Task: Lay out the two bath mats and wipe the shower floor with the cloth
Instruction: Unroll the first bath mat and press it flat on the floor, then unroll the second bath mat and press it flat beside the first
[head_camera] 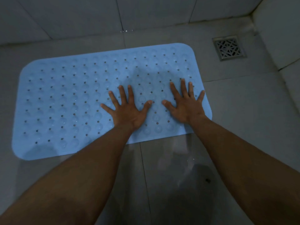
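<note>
While the blue bath mat (68, 101) lies flat | left hand (128, 109), right hand (186, 106) splayed, grasping nothing, on its drain-side (229, 48) end | bare floor (235, 111) around all mat edges | no readable writing

A dim shower area seen from above, lit weakly with a cool, bluish-grey cast. The floor (235, 101) is laid with large grey tiles, their thin dark grout lines running away from the viewer and across. The near part of the floor looks glossy and wet, with pale streaks and a small dark speck (208, 180) on one tile. A square metal floor drain (229, 48) with a criss-cross grille sits in the far right corner. The back wall (73, 17) is covered in large grey tiles, with a few small bright glints low down near the floor joint. A second tiled wall (282, 33), slightly paler, rises on the right.
</note>
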Available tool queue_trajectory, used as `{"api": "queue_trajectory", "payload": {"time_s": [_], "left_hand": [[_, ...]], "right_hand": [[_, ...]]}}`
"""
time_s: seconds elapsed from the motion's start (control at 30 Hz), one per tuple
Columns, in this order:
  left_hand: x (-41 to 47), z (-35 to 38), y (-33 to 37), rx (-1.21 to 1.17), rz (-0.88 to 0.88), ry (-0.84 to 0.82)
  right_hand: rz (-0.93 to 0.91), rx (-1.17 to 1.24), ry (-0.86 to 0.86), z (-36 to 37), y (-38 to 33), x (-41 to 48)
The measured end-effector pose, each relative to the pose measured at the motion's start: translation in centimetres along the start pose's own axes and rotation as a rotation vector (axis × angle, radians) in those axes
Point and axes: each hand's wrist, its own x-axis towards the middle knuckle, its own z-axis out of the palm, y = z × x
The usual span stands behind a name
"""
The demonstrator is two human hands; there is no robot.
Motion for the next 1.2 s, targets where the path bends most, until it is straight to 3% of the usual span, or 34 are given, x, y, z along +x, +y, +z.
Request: {"api": "queue_trajectory", "payload": {"time_s": [0.13,0.23,0.4,0.87,1.2], "left_hand": [[0.2,-2.0,-1.0,-0.010,0.043,-0.096],[-0.1,-3.8,-2.7,-0.062,0.086,-0.110],[-1.8,-6.8,-8.0,-0.063,0.152,0.013],[-4.0,-22.8,-23.0,-0.049,0.019,0.309],[-1.3,-33.6,-39.8,-0.082,-0.069,0.516]], "right_hand": [[0.084,-0.012,-0.137,-1.8,-1.4,0.1],[0.057,-0.061,-0.131,-3.1,-3.6,-0.6],[-0.020,-0.048,-0.107,-6.3,-8.0,-1.9],[-0.316,-0.075,0.072,-16.0,-28.4,-4.1],[-0.507,-0.126,0.130,-22.4,-45.2,-0.4]]}}
